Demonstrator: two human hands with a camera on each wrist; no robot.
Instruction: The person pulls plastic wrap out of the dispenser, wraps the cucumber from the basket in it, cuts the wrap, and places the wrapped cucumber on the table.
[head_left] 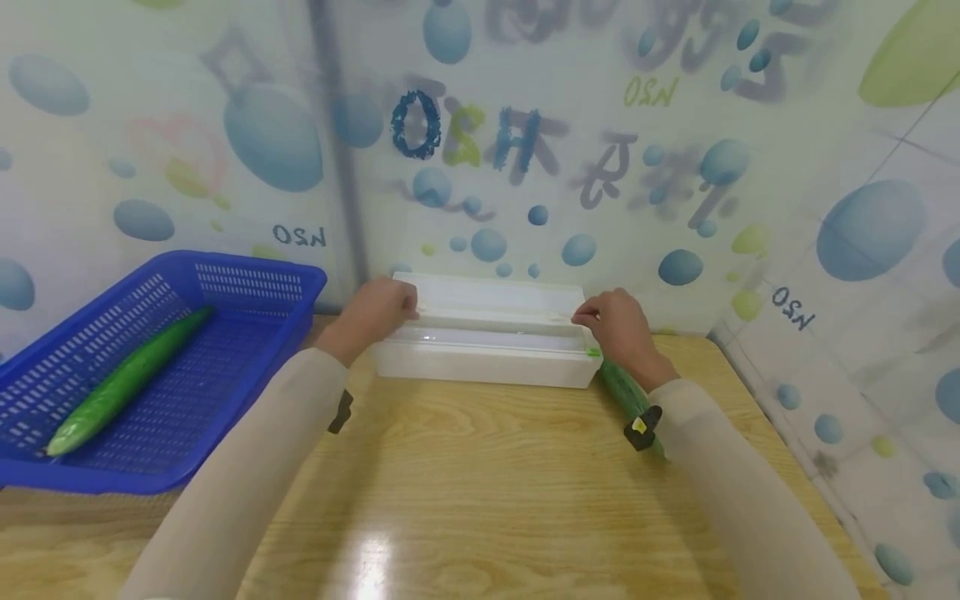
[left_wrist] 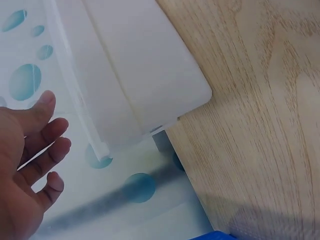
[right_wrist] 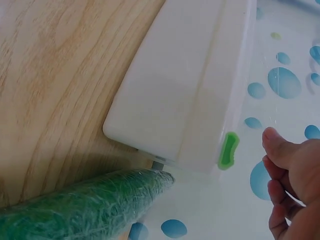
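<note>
A white cling film dispenser (head_left: 487, 367) sits against the wall with its lid (head_left: 495, 296) raised, the film roll (head_left: 495, 337) showing inside. At its left end, my left hand (head_left: 378, 308) has thumb and fingers drawn together above the box. My right hand (head_left: 618, 325) pinches at the right end. Faint clear film (right_wrist: 278, 95) runs from the right thumb tip; between the hands it is barely visible. A green slider (right_wrist: 228, 151) marks the box's right end. Beside it lies a cucumber (right_wrist: 85, 205) wrapped in wrinkled film, partly under my right wrist.
On the left stands a blue plastic basket (head_left: 255, 367) with another cucumber (head_left: 127, 383) lying in it. The wooden table (head_left: 465, 492) runs up to a wall (head_left: 480, 192) patterned with bubbles, with another wall (head_left: 847, 333) on the right.
</note>
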